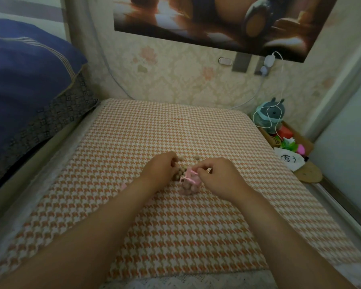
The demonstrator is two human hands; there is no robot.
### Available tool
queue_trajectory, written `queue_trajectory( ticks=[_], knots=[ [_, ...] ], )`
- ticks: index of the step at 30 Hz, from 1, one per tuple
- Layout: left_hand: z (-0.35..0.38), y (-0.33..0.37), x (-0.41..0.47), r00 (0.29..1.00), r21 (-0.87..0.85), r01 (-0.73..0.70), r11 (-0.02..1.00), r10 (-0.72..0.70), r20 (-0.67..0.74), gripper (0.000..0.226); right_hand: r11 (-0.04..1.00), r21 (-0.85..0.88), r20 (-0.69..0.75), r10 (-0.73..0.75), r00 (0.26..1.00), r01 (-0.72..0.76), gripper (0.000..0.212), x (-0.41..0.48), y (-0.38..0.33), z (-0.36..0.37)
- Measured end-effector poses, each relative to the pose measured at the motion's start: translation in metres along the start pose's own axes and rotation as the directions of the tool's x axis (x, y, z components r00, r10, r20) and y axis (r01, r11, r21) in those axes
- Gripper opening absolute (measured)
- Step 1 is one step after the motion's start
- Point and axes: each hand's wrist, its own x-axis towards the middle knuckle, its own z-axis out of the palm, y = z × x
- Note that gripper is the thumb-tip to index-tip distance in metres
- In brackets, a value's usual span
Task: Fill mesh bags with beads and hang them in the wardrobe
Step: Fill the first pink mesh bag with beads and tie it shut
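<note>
A small pink mesh bag (189, 185) with beads inside stands on the orange-and-white houndstooth cushion (133, 215). My right hand (219, 177) pinches the bag's gathered top and its pink ribbon. Loose tan beads (180, 173) lie in a small pile just behind the bag. My left hand (162, 167) is curled over that pile, fingertips among the beads; whether it holds any is hidden. A bit of pink, perhaps another bag (123, 186), peeks out beside my left forearm.
A blue quilt (25, 65) lies on the bed at the left. A wooden box (290, 140) with a plush toy and small colourful items sits to the right of the cushion, with white charger cables above it. The wall is straight ahead.
</note>
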Motion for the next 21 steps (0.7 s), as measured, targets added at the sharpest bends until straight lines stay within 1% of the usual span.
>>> queue_trajectory(
  ticks=[4, 7, 9, 11, 13, 16, 18, 21],
  knots=[
    [-0.015, 0.02, -0.007, 0.988, -0.207, -0.056, 0.977, 0.024, -0.155, 0.011, 1.0, -0.009, 0.016, 0.015, 1.0, -0.015, 0.026, 0.001, 0.003, -0.001],
    [-0.029, 0.033, -0.02, 0.986, -0.372, -0.085, 0.924, 0.025, -0.164, 0.008, 1.0, 0.0, 0.036, 0.03, 0.999, -0.03, 0.027, 0.001, 0.001, -0.002],
    [-0.036, 0.042, -0.028, 0.986, -0.42, -0.118, 0.9, 0.056, -0.157, 0.006, 0.999, 0.005, 0.055, 0.032, 0.998, -0.033, 0.029, 0.002, -0.001, -0.002],
    [-0.038, 0.049, -0.031, 0.985, -0.449, -0.138, 0.883, 0.074, -0.158, 0.006, 0.999, 0.016, 0.067, 0.041, 0.997, -0.042, 0.03, 0.001, -0.004, -0.003],
    [-0.036, 0.055, -0.033, 0.989, -0.45, -0.133, 0.883, 0.085, -0.125, 0.008, 0.999, 0.024, 0.062, 0.046, 0.997, -0.048, 0.03, -0.001, -0.005, -0.005],
    [-0.026, 0.055, -0.035, 0.995, -0.351, -0.098, 0.931, 0.09, -0.038, 0.01, 0.999, 0.018, 0.061, 0.044, 0.997, -0.045, 0.028, -0.003, -0.007, -0.009],
    [-0.021, 0.053, -0.036, 0.997, -0.302, -0.077, 0.95, 0.078, -0.007, 0.011, 0.999, 0.006, 0.074, 0.045, 0.996, -0.046, 0.027, -0.005, -0.006, -0.009],
    [-0.021, 0.052, -0.036, 0.996, -0.33, -0.082, 0.941, 0.089, 0.006, 0.006, 0.999, -0.003, 0.082, 0.045, 0.996, -0.045, 0.027, -0.005, -0.002, -0.008]
  ],
)
